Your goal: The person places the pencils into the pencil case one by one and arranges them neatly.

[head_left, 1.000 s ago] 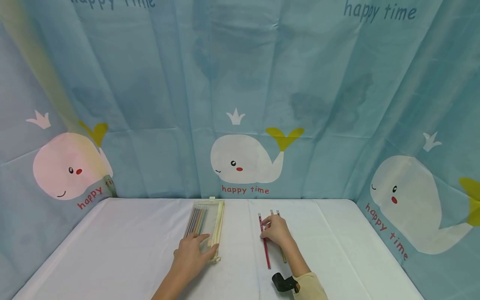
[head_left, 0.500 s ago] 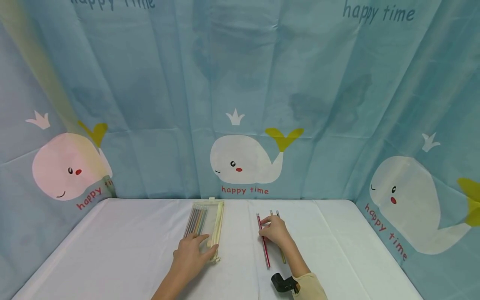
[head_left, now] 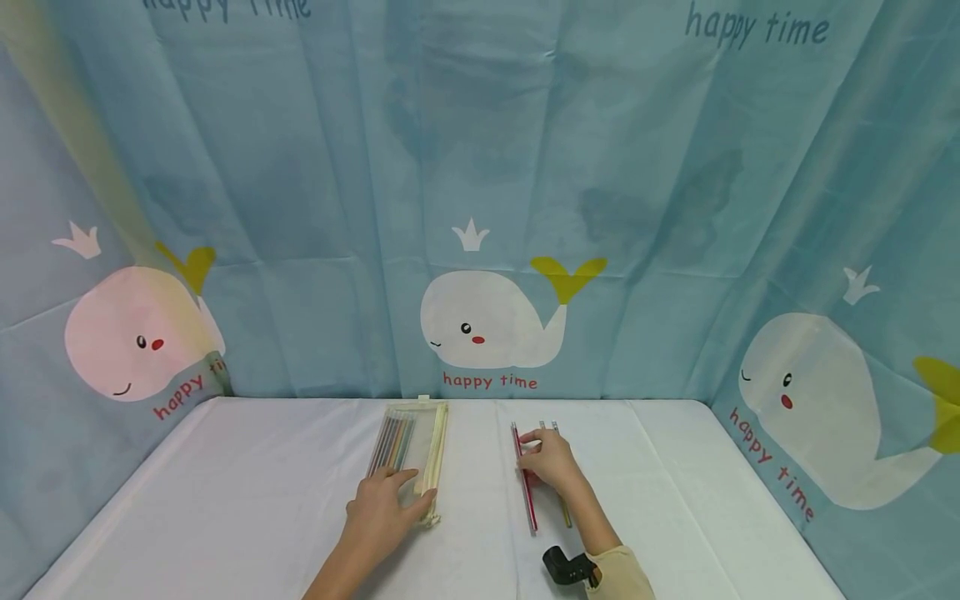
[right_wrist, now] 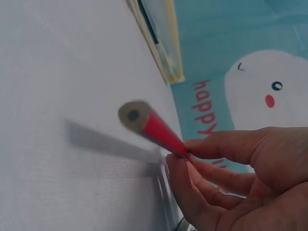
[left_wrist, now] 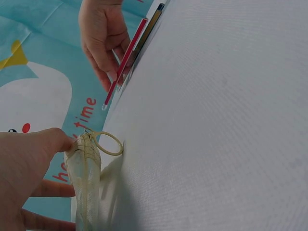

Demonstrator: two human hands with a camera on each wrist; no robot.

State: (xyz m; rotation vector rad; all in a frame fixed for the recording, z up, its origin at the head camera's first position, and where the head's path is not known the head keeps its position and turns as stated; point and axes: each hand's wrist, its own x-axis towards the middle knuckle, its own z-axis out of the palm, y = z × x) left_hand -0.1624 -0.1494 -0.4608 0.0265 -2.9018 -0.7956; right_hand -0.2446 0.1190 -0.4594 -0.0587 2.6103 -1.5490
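My right hand (head_left: 550, 459) pinches a red pencil (head_left: 529, 500) between thumb and fingertips. In the right wrist view the pencil's flat, unsharpened end (right_wrist: 134, 114) points toward the camera, and its shadow falls on the cloth. In the left wrist view the red pencil (left_wrist: 126, 62) is tilted just off the table, its eraser end low. My left hand (head_left: 384, 510) rests on a see-through pencil case (head_left: 427, 437) with pale yellow trim, fingers spread and tips on its face. Several pencils (head_left: 396, 442) lie inside it. Its zip ring (left_wrist: 109, 143) shows in the left wrist view.
Two more pencils lie on the white-covered table (head_left: 675, 517), partly under my right hand; one is a yellowish pencil (head_left: 566, 512). A blue curtain (head_left: 315, 333) with whale prints stands behind the table and along both sides.
My right hand has shifted the red pencil slightly left and raised it a little off the cloth. My left hand stays on the pencil case.
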